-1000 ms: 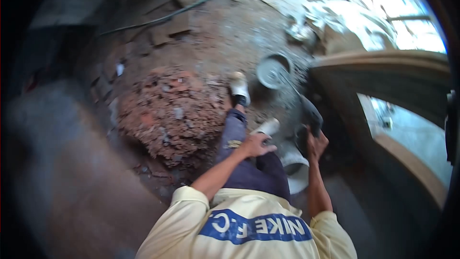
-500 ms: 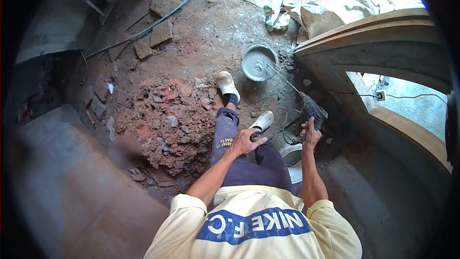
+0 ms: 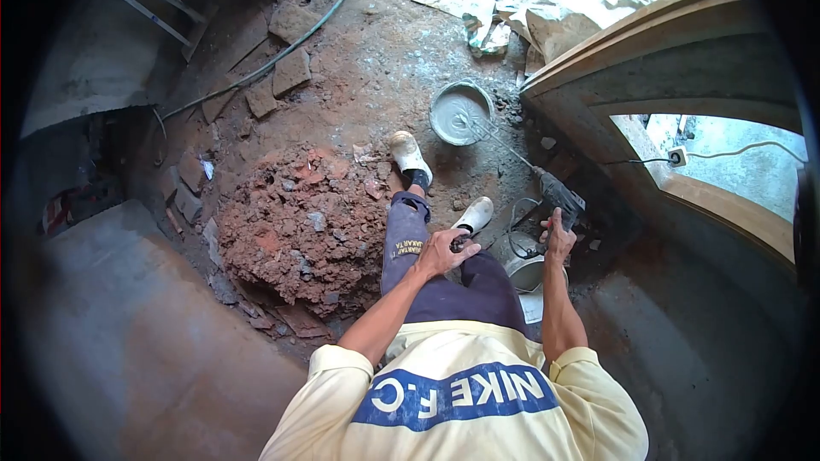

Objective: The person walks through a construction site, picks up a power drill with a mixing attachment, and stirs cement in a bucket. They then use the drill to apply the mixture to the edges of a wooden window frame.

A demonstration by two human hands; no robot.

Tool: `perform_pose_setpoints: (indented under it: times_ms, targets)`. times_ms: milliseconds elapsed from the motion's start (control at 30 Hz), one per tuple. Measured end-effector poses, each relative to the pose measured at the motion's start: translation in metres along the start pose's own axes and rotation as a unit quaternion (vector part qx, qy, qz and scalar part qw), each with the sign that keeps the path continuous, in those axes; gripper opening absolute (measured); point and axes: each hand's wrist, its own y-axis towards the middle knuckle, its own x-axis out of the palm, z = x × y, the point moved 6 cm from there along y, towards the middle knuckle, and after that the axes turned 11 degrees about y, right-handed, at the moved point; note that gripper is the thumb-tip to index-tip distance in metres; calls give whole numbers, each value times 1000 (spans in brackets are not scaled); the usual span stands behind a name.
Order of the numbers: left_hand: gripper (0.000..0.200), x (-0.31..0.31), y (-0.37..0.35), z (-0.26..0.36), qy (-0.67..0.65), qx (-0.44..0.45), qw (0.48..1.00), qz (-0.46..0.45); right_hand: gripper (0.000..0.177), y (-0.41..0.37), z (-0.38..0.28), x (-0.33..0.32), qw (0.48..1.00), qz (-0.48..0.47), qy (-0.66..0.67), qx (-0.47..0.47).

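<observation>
My right hand (image 3: 558, 239) is wrapped round the rear handle of a dark power drill (image 3: 557, 195), with a finger stretched along it. The drill's long mixing rod reaches up and left into a round bucket (image 3: 459, 138) of wet grey mix (image 3: 453, 107), and its paddle end is partly sunk there. My left hand (image 3: 442, 253) lies by my knees on the dark trousers (image 3: 427, 294), thumb and fingers apart, with dark material showing between them. Beside my right knee is a second, pale bucket (image 3: 525, 273).
A heap of reddish soil and rubble (image 3: 299, 230) lies left of my feet. A hose (image 3: 282, 55) crosses the floor near broken slabs (image 3: 291, 71). At the right are a wooden frame (image 3: 726, 209) and a socket (image 3: 677, 156) with cables. Crumpled sheets (image 3: 555, 13) lie at the top.
The view has shifted slightly. The mixing rod's paddle end shows more in the bucket. Both hands keep about the same places, the right one still on the drill.
</observation>
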Motion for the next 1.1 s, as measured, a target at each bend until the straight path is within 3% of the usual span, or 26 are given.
perform_pose_setpoints:
  times_ms: [133,267,367,433,500,600,867,900,1100]
  targets:
    - [55,-1,-7,17,19,9,1000,-15,48,-2,-25,-7,1000,0,-29,8]
    - [52,14,-16,39,-1,58,997,-43,48,-15,-97,-33,990,-30,-113,-74]
    - [42,36,-29,80,45,110,979,-168,49,-20,-158,-66,968,-9,-232,-97]
    - [40,55,-36,106,33,157,965,-207,51,-25,-194,-68,931,-32,-311,-186]
    - [38,73,-42,128,15,200,946,-257,51,-15,-202,-77,920,-27,-334,-201]
    - [40,96,-44,150,17,234,937,-258,53,7,-204,-82,902,-27,-372,-217]
    - [51,141,-29,180,19,259,914,-311,48,75,-180,-74,895,-47,-394,-202]
    - [53,149,-26,183,33,252,900,-355,45,84,-174,-72,889,-70,-396,-218]
    - [55,175,0,178,-17,257,907,-333,42,119,-150,-70,874,-111,-426,-205]
